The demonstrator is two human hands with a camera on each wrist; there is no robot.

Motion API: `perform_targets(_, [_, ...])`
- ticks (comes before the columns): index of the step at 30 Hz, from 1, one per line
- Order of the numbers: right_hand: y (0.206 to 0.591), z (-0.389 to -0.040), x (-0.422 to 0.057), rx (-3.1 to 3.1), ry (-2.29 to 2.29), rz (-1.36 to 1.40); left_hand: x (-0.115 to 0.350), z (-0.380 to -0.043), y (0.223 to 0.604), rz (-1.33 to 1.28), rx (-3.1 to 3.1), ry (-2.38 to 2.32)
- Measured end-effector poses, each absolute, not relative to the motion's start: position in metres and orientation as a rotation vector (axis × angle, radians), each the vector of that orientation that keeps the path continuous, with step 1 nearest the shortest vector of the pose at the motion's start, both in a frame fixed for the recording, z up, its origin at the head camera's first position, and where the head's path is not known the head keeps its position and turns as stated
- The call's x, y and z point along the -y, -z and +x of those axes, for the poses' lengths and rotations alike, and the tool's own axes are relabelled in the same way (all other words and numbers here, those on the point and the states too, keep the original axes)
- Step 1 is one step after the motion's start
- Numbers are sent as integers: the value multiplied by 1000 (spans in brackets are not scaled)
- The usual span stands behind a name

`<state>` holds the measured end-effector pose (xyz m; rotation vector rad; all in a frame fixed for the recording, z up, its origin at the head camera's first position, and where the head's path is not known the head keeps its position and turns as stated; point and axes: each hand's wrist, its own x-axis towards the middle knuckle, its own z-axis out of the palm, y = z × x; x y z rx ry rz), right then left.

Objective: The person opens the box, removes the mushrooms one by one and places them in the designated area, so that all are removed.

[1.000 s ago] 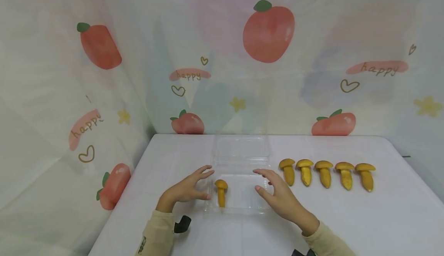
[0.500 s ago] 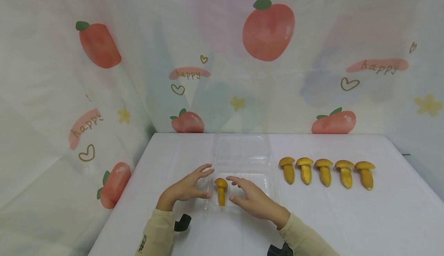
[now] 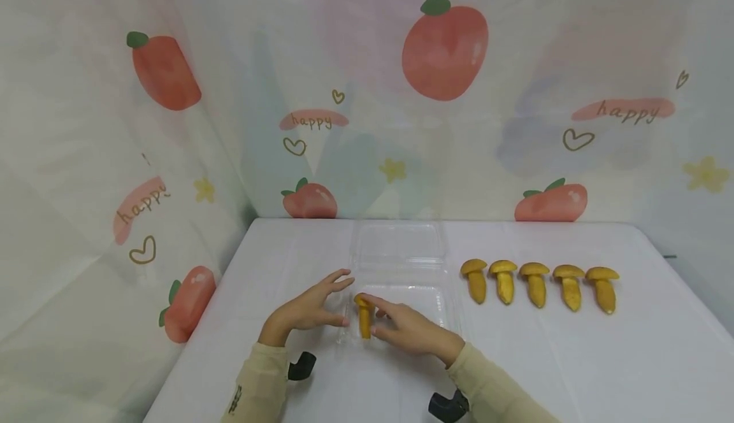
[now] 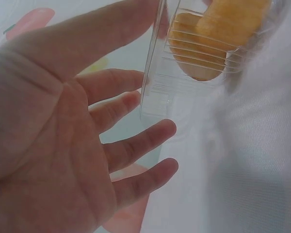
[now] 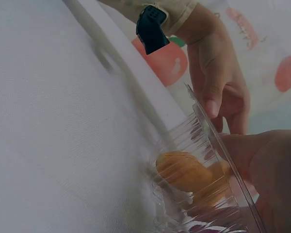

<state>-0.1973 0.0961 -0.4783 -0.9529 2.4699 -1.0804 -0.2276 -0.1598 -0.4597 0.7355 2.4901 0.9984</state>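
In the head view a clear plastic clamshell box (image 3: 441, 305) lies unfolded on the table. One yellow-brown mushroom (image 3: 365, 322) is at the left side of its base, cap away from me. My right hand (image 3: 415, 329) reaches over the base from the right; its index fingertip touches the cap, and its thumb is beside the stem on the same side. My left hand (image 3: 306, 307) spreads loosely at the base's left edge, thumb by the rim, holding nothing. Through the ribbed wall, the left wrist view shows the mushroom (image 4: 233, 24), as does the right wrist view.
A row of several similar mushrooms (image 3: 536, 286) lies at the right on the white table (image 3: 573, 365). Behind the base extends the box's clear lid (image 3: 398, 243), near the printed cloth backdrop (image 3: 367, 92). Black wrist devices (image 3: 449, 405) are under both forearms.
My right hand has moved left, from the base's right edge to the mushroom inside. The mushroom has shifted slightly left under its fingers. My left hand stays in place.
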Motion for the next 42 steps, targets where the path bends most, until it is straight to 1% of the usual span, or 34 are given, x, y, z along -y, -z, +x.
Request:
perform_targets(10, [479, -204, -90, -2398, 1075, -997, 159, -228, 461, 719, -2479, -1017])
perform_targets(16, [479, -207, -96, -2390, 1186, -1043, 158, -232, 461, 741, -2485, -1013])
perform_targets(20, [479, -207, -99, -2397, 1276, -1005, 160, -232, 462, 718, -2484, -1017])
perform_targets(31, [472, -199, -107, -2508, 1468, -794, 156, -232, 463, 737, -2488, -1000])
perform_targets(42, [473, -200, -113, -2499, 1654, -871, 157, -230, 461, 706, -2491, -996])
